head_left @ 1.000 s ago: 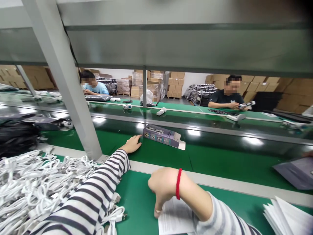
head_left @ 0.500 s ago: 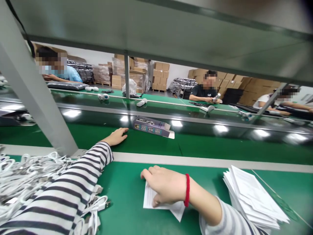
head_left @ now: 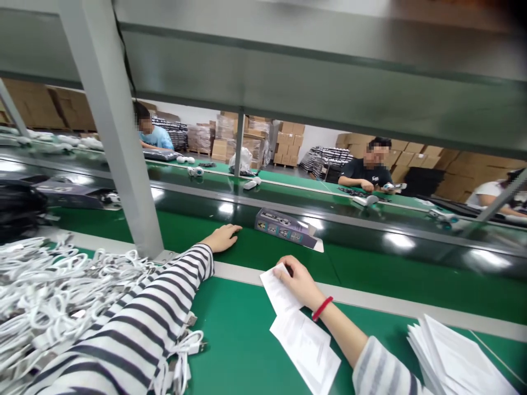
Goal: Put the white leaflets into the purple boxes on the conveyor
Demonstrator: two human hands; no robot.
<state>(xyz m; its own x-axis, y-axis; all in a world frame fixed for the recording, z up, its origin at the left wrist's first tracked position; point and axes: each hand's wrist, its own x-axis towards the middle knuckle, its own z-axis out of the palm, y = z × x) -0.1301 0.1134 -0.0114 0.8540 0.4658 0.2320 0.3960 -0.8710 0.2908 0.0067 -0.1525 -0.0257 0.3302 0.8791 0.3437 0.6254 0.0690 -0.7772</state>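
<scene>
My right hand (head_left: 300,278), with a red band at its wrist, pinches a printed paper leaflet (head_left: 284,293) by its upper corner and lifts it. Below it, further white leaflets (head_left: 307,345) lie on the green bench, overlapped by the held one. My left hand (head_left: 223,237) rests palm down on the green conveyor belt, fingers stretched out and holding nothing. To the right of those fingers a printed purple-grey carton (head_left: 286,227) lies on its side, its right end flap open. A small gap separates hand and carton.
A heap of white USB cables (head_left: 61,307) covers the bench at left. A stack of white leaflets (head_left: 457,356) lies at right. A grey post (head_left: 111,126) rises near my left arm, under an overhead shelf (head_left: 288,77). Across the belt, co-workers (head_left: 366,170) handle white devices.
My right hand has risen from the bench toward the belt, lifting a leaflet and uncovering those beneath. My left hand stays near the carton. The camera view has swung left.
</scene>
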